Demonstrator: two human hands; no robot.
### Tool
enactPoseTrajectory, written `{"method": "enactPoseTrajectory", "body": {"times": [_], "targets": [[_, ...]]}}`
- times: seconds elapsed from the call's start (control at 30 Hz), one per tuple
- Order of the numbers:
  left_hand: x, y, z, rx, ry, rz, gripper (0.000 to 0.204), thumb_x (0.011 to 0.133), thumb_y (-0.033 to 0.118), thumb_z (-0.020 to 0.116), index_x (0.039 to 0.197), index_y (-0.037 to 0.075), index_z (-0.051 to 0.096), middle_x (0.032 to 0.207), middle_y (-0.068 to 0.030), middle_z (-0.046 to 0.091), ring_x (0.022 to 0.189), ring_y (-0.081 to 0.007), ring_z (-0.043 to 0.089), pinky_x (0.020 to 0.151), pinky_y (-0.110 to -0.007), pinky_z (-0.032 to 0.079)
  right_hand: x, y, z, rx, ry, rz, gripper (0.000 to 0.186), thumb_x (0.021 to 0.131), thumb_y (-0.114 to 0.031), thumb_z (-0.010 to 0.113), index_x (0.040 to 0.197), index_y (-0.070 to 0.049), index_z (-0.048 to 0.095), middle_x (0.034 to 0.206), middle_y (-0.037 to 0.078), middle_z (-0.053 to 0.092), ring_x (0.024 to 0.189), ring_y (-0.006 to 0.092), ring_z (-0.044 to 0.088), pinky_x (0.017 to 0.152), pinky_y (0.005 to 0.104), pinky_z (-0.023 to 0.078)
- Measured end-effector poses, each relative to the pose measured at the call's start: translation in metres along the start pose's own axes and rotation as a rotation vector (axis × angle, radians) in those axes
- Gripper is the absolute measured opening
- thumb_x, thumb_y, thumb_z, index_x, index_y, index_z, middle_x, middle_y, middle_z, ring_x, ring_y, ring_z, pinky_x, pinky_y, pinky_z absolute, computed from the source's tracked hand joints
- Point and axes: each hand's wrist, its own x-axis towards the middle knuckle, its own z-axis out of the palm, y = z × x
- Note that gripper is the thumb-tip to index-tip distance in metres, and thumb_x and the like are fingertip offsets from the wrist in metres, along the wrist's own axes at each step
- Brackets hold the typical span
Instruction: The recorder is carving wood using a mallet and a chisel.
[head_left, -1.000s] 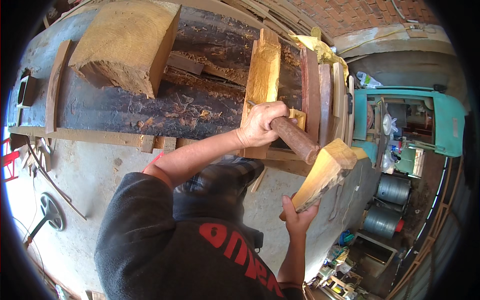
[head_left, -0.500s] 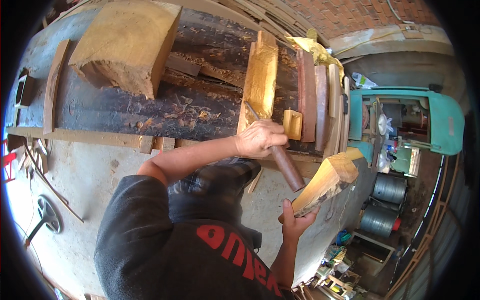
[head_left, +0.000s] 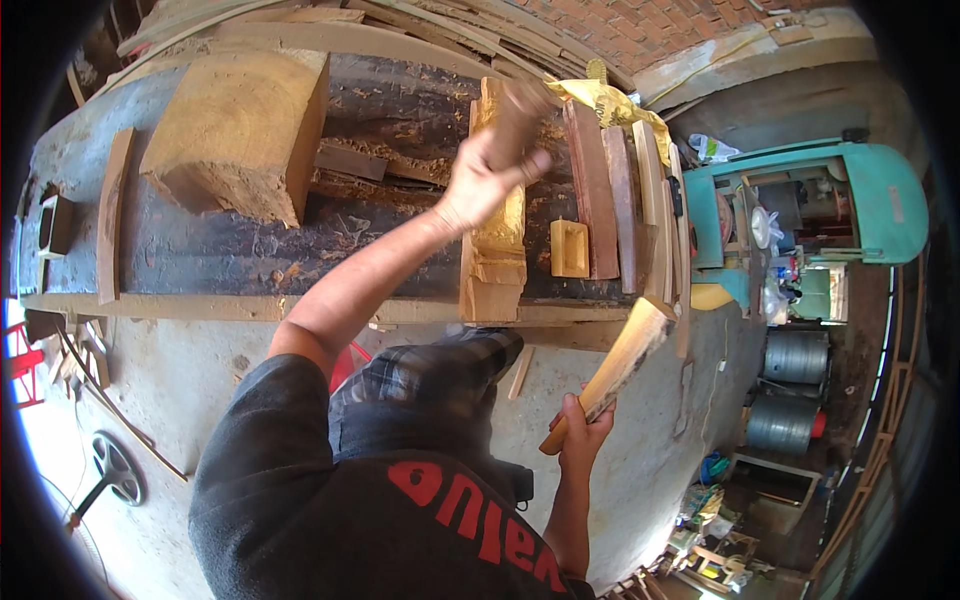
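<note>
A chisel is gripped in my left hand (head_left: pixel 482 185), above the far half of a hollowed-out yellow wooden piece (head_left: pixel 497 250). Its brown cylindrical handle (head_left: pixel 522 118) is smeared by motion, and the blade cannot be seen. Closed round the narrow lower end of a club-shaped wooden mallet (head_left: pixel 625 358) is my right hand (head_left: pixel 583 428), out over the floor in front of the bench. The mallet tilts up to the right, pale with a dark rough side. The hollowed piece lies across the dark bench (head_left: pixel 370 235), its near end at the front edge.
A small recessed wooden block (head_left: pixel 570 248) sits right of the hollowed piece, beside reddish-brown boards (head_left: pixel 597 190). A big wooden block (head_left: pixel 235 135) stands at left, near a narrow slat (head_left: pixel 115 215). A teal machine (head_left: pixel 885 205) and metal drums (head_left: pixel 797 360) are at right.
My left hand has swung up and away with the chisel, off the near part of the hollowed piece. The mallet has dropped slightly and turned. The whole view has shifted a little.
</note>
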Motion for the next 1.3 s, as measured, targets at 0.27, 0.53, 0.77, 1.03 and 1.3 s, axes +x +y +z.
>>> {"method": "enactPoseTrajectory", "body": {"times": [0.27, 0.53, 0.77, 1.03, 1.3], "targets": [[0.022, 0.015, -0.045, 0.667, -0.238, -0.526, 0.057, 0.085, 0.042, 0.074, 0.117, -0.004, 0.062, 0.091, -0.0124, 0.068, 0.083, -0.0165, 0.066, 0.079, -0.033, 0.055, 0.032, 0.041, 0.013, -0.191, -0.084, 0.006, 0.048, 0.080, -0.024, 0.079, 0.113, 0.000, 0.054, 0.097, 0.008, 0.062, 0.085, 0.0163, 0.061, 0.076, 0.0311, 0.050], [-0.017, -0.037, -0.043, 1.218, -0.413, -0.499, 0.044, 0.080, 0.035, 0.076, 0.108, 0.002, 0.068, 0.096, -0.0211, 0.071, 0.092, -0.0331, 0.070, 0.085, -0.042, 0.055, 0.039, 0.055, 0.025, -0.172, -0.151, 0.061, 0.038, 0.082, -0.021, 0.078, 0.105, -0.002, 0.055, 0.093, 0.004, 0.062, 0.083, 0.0111, 0.057, 0.075, 0.0270, 0.048], [-0.024, -0.049, -0.030, 1.298, -0.311, -0.447, 0.041, 0.080, 0.032, 0.074, 0.108, 0.003, 0.065, 0.097, -0.0212, 0.070, 0.095, -0.0374, 0.067, 0.083, -0.047, 0.053, 0.031, 0.069, 0.010, -0.112, -0.109, 0.066, 0.049, 0.078, -0.030, 0.081, 0.107, 0.001, 0.057, 0.092, 0.011, 0.067, 0.084, 0.0177, 0.064, 0.076, 0.0317, 0.051], [-0.019, -0.056, -0.041, 1.197, -0.367, -0.372, 0.041, 0.081, 0.025, 0.073, 0.111, 0.000, 0.060, 0.096, -0.0241, 0.069, 0.096, -0.0408, 0.066, 0.084, -0.047, 0.052, 0.020, 0.077, -0.006, -0.108, -0.102, 0.138, 0.053, 0.077, -0.030, 0.081, 0.111, 0.002, 0.057, 0.098, 0.013, 0.068, 0.090, 0.0193, 0.065, 0.081, 0.0328, 0.051], [0.001, -0.049, -0.054, 0.888, -0.322, -0.595, 0.043, 0.080, 0.009, 0.075, 0.117, -0.003, 0.056, 0.088, -0.0125, 0.067, 0.067, -0.0151, 0.065, 0.060, -0.032, 0.054, 0.014, 0.077, -0.015, -0.059, -0.093, 0.187, 0.049, 0.079, -0.026, 0.080, 0.111, 0.002, 0.056, 0.097, 0.013, 0.068, 0.088, 0.0189, 0.065, 0.080, 0.0320, 0.051]]}}
